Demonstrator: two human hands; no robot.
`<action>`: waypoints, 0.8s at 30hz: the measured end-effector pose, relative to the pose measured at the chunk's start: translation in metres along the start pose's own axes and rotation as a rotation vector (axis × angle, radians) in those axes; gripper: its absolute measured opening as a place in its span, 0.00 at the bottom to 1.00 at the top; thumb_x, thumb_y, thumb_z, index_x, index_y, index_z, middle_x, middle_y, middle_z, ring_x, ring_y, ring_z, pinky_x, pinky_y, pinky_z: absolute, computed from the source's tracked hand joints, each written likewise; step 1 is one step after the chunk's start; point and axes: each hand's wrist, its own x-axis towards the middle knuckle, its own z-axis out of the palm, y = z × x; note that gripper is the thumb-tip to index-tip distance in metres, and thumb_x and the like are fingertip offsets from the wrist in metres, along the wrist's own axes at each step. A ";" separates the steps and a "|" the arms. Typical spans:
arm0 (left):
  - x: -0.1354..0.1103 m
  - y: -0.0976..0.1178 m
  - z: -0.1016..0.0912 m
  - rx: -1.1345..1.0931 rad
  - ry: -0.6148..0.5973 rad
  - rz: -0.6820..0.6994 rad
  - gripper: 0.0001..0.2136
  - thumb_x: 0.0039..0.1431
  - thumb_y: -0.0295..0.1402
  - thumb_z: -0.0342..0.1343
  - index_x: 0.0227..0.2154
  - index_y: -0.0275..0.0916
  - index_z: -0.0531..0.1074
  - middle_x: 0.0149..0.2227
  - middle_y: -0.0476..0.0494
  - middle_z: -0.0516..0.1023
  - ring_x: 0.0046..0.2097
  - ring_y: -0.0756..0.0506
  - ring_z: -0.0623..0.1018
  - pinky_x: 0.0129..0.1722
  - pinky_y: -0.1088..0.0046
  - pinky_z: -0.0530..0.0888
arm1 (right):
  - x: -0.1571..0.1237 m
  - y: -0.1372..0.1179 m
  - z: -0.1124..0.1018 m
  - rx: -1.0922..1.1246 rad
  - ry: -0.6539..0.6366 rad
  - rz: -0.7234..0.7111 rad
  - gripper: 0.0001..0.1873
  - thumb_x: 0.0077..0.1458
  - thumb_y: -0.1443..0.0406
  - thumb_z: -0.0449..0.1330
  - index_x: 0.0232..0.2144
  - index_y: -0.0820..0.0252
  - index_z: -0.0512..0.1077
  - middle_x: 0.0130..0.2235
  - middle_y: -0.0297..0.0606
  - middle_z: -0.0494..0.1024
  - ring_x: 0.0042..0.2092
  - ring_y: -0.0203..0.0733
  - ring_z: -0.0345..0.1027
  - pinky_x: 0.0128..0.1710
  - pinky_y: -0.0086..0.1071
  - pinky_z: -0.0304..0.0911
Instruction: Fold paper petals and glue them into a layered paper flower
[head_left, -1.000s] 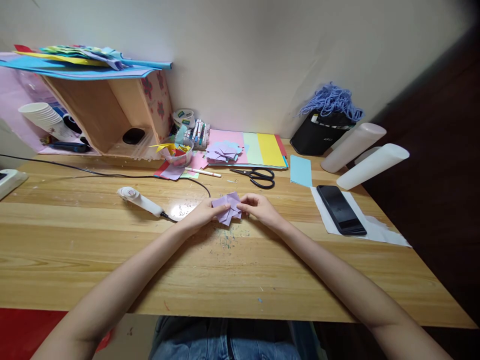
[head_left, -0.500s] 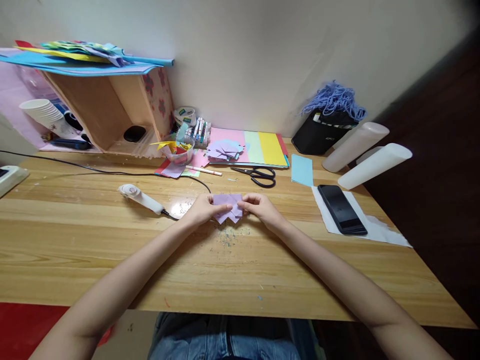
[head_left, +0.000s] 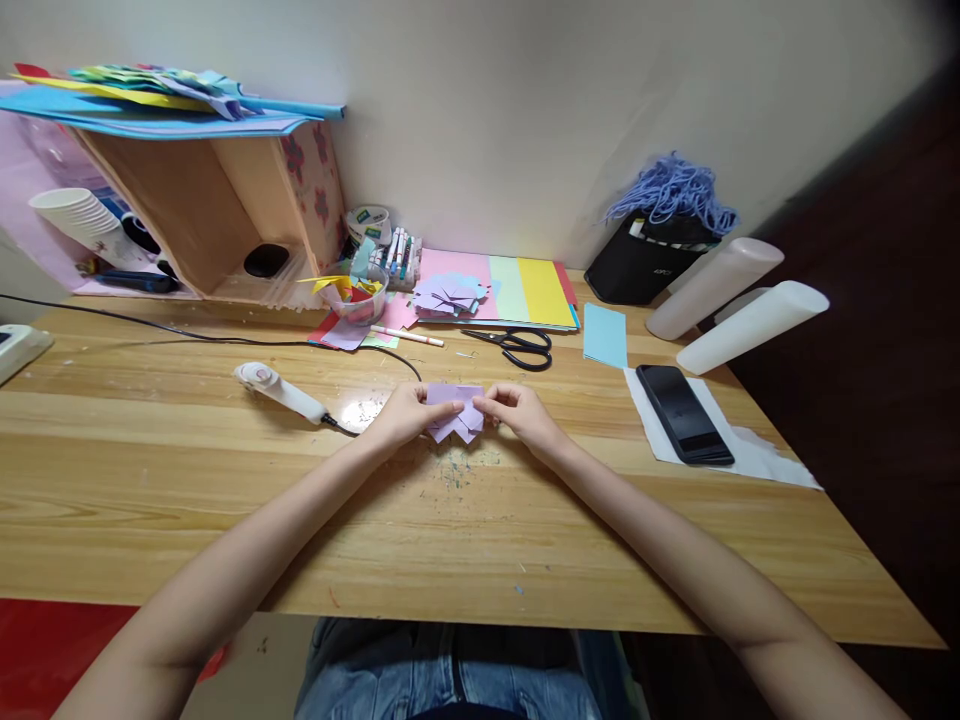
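Observation:
A folded lilac paper piece [head_left: 456,412] sits just above the wooden table [head_left: 225,500], near its middle. My left hand [head_left: 409,414] pinches its left side, fingers closed on the paper. My right hand [head_left: 517,412] pinches its right side in the same way. Both forearms reach in from the bottom edge. Part of the paper is hidden under my fingers.
A white corded tool [head_left: 277,388] lies left of my hands. Behind are scissors [head_left: 517,347], a pile of lilac paper shapes [head_left: 448,295] on coloured sheets [head_left: 525,290], a pen [head_left: 406,336] and a bowl of scraps [head_left: 352,296]. A phone [head_left: 682,400] and two white cylinders [head_left: 735,300] are at the right.
The lilac piece has been turned and flattened between my fingers, from an angled shape to a wider, level one. Both hands stayed in about the same place.

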 end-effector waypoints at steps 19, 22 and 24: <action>-0.002 -0.001 0.010 0.114 -0.023 0.158 0.16 0.50 0.42 0.53 0.33 0.32 0.72 0.30 0.42 0.76 0.28 0.49 0.71 0.27 0.76 0.65 | -0.007 0.003 0.006 -0.080 0.144 -0.186 0.12 0.49 0.57 0.57 0.32 0.57 0.60 0.30 0.32 0.67 0.27 0.34 0.63 0.24 0.27 0.61; -0.001 -0.002 0.009 0.134 -0.049 0.164 0.17 0.51 0.42 0.52 0.34 0.32 0.73 0.30 0.41 0.75 0.28 0.49 0.71 0.26 0.76 0.64 | -0.007 -0.001 0.003 -0.116 0.068 -0.181 0.12 0.48 0.57 0.58 0.31 0.58 0.63 0.30 0.33 0.68 0.29 0.35 0.65 0.26 0.28 0.63; -0.001 -0.003 0.009 0.168 -0.032 0.174 0.16 0.50 0.42 0.52 0.33 0.32 0.73 0.29 0.42 0.75 0.28 0.49 0.71 0.26 0.76 0.64 | -0.007 -0.002 0.002 -0.169 0.045 -0.189 0.12 0.49 0.57 0.57 0.29 0.59 0.64 0.29 0.34 0.69 0.28 0.35 0.65 0.26 0.29 0.63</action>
